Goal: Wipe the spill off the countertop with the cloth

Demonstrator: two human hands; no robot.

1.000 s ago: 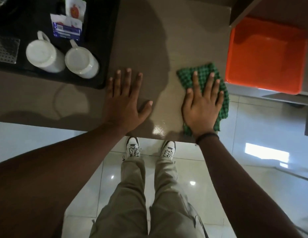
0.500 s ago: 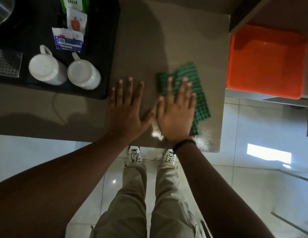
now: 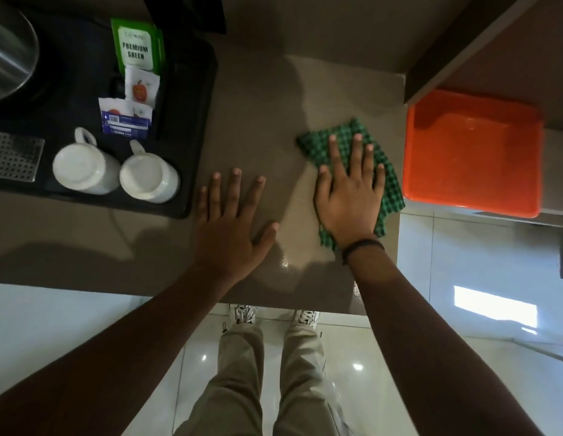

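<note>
A green checked cloth (image 3: 388, 184) lies flat on the brown countertop (image 3: 273, 105), close to its right edge. My right hand (image 3: 349, 196) presses down on the cloth with the fingers spread. My left hand (image 3: 233, 225) rests flat on the bare countertop to the left of the cloth, fingers apart, holding nothing. A wet sheen (image 3: 284, 262) glints on the surface between my hands near the front edge.
A black tray (image 3: 192, 146) at the left holds two upturned white mugs (image 3: 85, 169) (image 3: 149, 177), tea sachets (image 3: 137, 48) and a metal kettle (image 3: 9, 58). An orange plastic tub (image 3: 471, 152) sits beyond the counter's right edge. Tiled floor lies below.
My right hand slid the cloth left toward my left hand, then back right toward the counter's edge. My left hand stayed flat in place.
</note>
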